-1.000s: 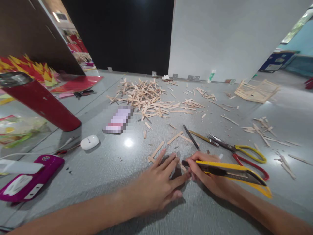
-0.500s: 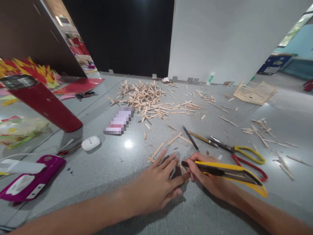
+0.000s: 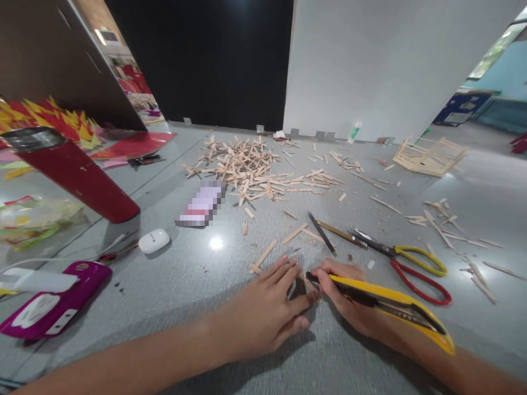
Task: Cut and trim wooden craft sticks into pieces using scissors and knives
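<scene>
A yellow and black utility knife (image 3: 381,291) is gripped in my right hand (image 3: 343,302), its front end angled down to the left. The tip meets a small wooden stick (image 3: 305,282) on the grey table. My left hand (image 3: 267,310) lies flat with fingers apart, holding that stick down against the surface; part of the stick is hidden under the fingers. Just beyond the fingertips lie a loose flat stick (image 3: 265,253) and a pair of sticks joined at an angle (image 3: 294,234). A dark pen-like tool (image 3: 321,232) rests ahead of my right hand.
Scissors (image 3: 395,255) with yellow and red handles lie right of centre. A heap of wooden sticks (image 3: 242,164) spreads at the back. A stick frame (image 3: 430,156) stands at far right. On the left are a phone (image 3: 201,203), white case (image 3: 153,241), red tumbler (image 3: 82,175) and purple device (image 3: 61,296).
The rear end of the utility knife has swung slightly down and toward me, with its tip still at the stick. My left fingers have drawn in a little.
</scene>
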A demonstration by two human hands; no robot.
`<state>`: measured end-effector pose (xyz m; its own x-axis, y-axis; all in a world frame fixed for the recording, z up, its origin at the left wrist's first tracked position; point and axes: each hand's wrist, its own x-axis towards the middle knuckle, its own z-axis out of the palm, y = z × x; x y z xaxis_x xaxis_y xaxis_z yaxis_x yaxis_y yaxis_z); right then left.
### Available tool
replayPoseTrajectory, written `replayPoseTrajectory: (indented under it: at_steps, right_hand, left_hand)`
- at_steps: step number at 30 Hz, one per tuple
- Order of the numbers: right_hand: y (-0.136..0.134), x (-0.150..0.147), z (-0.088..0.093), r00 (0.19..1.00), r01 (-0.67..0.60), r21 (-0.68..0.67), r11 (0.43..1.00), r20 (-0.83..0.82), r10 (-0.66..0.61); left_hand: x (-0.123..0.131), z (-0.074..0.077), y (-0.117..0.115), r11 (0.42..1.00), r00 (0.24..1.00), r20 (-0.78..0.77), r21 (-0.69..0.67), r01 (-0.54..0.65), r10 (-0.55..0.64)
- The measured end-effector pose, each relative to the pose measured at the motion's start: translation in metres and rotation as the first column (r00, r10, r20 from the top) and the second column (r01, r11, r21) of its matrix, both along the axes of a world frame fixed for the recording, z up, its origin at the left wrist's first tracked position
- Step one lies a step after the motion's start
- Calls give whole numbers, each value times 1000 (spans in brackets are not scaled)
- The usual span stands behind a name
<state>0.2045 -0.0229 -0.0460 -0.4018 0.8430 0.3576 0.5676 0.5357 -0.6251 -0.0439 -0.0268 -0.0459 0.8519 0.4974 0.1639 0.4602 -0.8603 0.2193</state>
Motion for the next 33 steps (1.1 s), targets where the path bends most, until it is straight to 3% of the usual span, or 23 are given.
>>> replayPoseTrajectory:
  at_steps: [8, 22, 33]
  right_hand:
    - [-3, 3, -2, 1000, 1, 34, 999, 29, -2]
    - [-2, -4, 15, 999, 5, -30, 1000, 33, -4]
    - [-3, -2, 2, 1000, -12, 43, 999, 8, 11]
  left_hand:
    - [0, 3, 0, 1000, 1000, 3, -10, -14, 14]
    - [1, 2, -2, 999, 999, 29, 15, 34, -34]
    - [2, 0, -3, 1000, 999, 36, 8, 16, -17]
